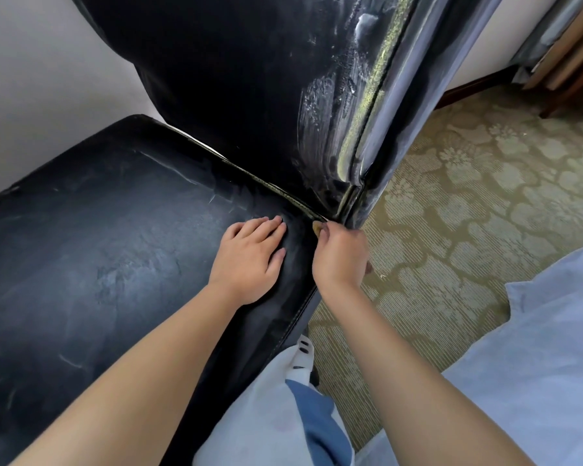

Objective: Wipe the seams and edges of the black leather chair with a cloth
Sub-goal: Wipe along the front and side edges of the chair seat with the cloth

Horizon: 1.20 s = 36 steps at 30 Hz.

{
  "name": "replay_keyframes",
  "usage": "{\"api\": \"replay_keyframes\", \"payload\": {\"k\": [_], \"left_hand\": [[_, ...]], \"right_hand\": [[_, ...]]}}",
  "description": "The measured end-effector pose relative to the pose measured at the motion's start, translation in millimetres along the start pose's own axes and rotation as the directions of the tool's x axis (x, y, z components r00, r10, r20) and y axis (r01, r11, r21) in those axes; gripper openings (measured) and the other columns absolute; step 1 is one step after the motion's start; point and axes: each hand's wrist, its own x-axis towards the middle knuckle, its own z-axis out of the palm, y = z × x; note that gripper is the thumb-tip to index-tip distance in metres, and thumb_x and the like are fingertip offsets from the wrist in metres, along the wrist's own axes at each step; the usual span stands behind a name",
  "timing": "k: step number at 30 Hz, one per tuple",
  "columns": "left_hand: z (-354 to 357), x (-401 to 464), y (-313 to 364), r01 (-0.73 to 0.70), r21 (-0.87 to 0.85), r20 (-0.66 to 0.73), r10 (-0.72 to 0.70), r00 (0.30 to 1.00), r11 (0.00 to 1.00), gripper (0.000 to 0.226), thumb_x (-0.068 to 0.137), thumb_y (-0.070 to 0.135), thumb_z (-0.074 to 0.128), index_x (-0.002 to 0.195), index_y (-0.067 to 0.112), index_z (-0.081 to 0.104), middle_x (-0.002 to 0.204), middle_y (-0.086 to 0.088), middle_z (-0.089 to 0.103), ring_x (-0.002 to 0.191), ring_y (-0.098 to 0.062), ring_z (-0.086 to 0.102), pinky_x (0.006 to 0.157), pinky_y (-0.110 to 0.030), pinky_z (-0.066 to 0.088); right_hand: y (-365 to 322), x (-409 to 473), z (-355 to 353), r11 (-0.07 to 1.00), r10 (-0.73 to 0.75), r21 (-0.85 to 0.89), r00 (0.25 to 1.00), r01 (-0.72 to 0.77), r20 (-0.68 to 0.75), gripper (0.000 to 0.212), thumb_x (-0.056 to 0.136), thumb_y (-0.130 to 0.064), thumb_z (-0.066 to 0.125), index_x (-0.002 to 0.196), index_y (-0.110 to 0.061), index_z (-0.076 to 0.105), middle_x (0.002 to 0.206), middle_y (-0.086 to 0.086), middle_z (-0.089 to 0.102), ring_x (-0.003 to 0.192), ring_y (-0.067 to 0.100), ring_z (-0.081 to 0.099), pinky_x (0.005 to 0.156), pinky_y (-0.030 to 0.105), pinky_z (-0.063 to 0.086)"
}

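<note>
The black leather chair [115, 237] fills the left and middle, its seat cushion below and its upright back [243, 79] above. My left hand [249, 257] lies flat on the seat's right rear part, fingers spread. My right hand [342, 255] is closed at the seat's rear right corner, where the seat seam meets the back. A small tan piece of the cloth [317, 227] shows at its fingertips; the rest is hidden in the fist. Pale wipe streaks mark the back's right side [337, 95].
Patterned green-beige carpet [468, 196] covers the floor to the right. A white wall [41, 79] runs behind the chair. Wooden furniture [572, 62] stands at the top right. My light-blue clothing and a white shoe [303, 358] are at the bottom.
</note>
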Motion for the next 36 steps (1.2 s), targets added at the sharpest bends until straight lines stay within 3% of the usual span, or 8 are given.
{"api": "replay_keyframes", "payload": {"k": [7,11,13,15,20,25,29,36], "left_hand": [[0,3,-1,-0.009,0.014,0.036,0.008,0.999,1.000,0.053,0.092,0.038,0.030,0.128,0.014,0.061,0.134,-0.001,0.058,0.122,-0.022,0.054,0.101,-0.032,0.025],[-2,1,1,-0.007,0.056,0.128,0.000,0.992,0.998,0.069,0.091,0.047,0.003,0.149,0.020,0.030,0.157,0.004,0.023,0.146,-0.017,0.016,0.117,-0.038,0.002],[-2,0,2,0.012,0.075,0.156,-0.024,0.987,0.997,0.075,0.086,0.048,-0.008,0.153,0.021,0.015,0.160,0.005,0.006,0.147,-0.014,-0.003,0.117,-0.039,-0.008],[-1,0,3,0.023,0.096,0.163,-0.038,0.986,0.995,0.078,0.084,0.048,-0.012,0.153,0.020,0.008,0.160,0.004,-0.001,0.147,-0.014,-0.009,0.117,-0.038,-0.011],[1,2,1,0.021,0.102,0.166,-0.037,0.985,0.995,0.079,0.083,0.047,-0.013,0.153,0.017,0.007,0.160,0.003,-0.001,0.147,-0.012,-0.009,0.117,-0.037,-0.011],[0,3,2,0.080,0.065,0.137,-0.088,0.987,0.995,0.080,0.083,0.048,-0.013,0.152,0.014,0.008,0.160,0.001,0.001,0.147,-0.011,-0.007,0.117,-0.033,-0.011],[0,3,3,0.083,0.071,0.130,-0.092,0.987,0.994,0.080,0.083,0.047,-0.014,0.152,0.014,0.007,0.160,0.001,0.001,0.147,-0.012,-0.007,0.116,-0.032,-0.012],[1,6,-1,0.087,0.033,0.108,-0.090,0.990,0.996,0.081,0.082,0.047,-0.010,0.152,0.015,0.015,0.160,0.002,0.008,0.147,-0.011,0.002,0.117,-0.030,-0.005]], "right_hand": [[-25,21,8,0.996,-0.067,-0.055,0.997,0.069,0.039,0.024,0.099,-0.013,0.043,0.111,-0.009,0.064,0.098,0.008,0.066,0.106,0.022,0.050,0.070,0.023,0.030],[-7,7,-1,0.986,-0.131,-0.105,0.991,0.131,0.000,0.022,0.097,-0.009,0.045,0.106,-0.007,0.065,0.097,0.010,0.067,0.101,0.025,0.054,0.074,0.028,0.039],[-2,2,-2,0.987,-0.128,-0.100,0.992,0.126,-0.015,0.023,0.098,-0.011,0.044,0.107,-0.007,0.065,0.097,0.010,0.067,0.102,0.025,0.053,0.077,0.028,0.040],[-5,3,1,0.993,-0.094,-0.071,0.995,0.093,-0.012,0.024,0.099,-0.014,0.043,0.107,-0.009,0.065,0.096,0.009,0.067,0.103,0.022,0.051,0.075,0.025,0.037],[-30,22,11,0.998,-0.027,-0.050,0.998,0.030,0.056,0.028,0.101,-0.019,0.041,0.112,-0.010,0.064,0.104,0.012,0.062,0.100,0.021,0.054,0.068,0.021,0.027],[-23,19,3,0.988,-0.132,-0.074,0.989,0.136,0.062,0.032,0.101,-0.024,0.038,0.109,-0.007,0.064,0.098,0.012,0.064,0.100,0.023,0.054,0.069,0.026,0.034],[-9,3,2,0.977,-0.208,-0.040,0.978,0.208,0.006,0.026,0.099,-0.016,0.044,0.104,-0.002,0.065,0.095,0.013,0.068,0.103,0.027,0.055,0.080,0.031,0.043],[-35,28,18,0.989,-0.140,-0.049,0.989,0.142,0.051,0.029,0.102,-0.018,0.037,0.110,-0.008,0.062,0.100,0.009,0.065,0.108,0.021,0.050,0.071,0.022,0.031]]}}
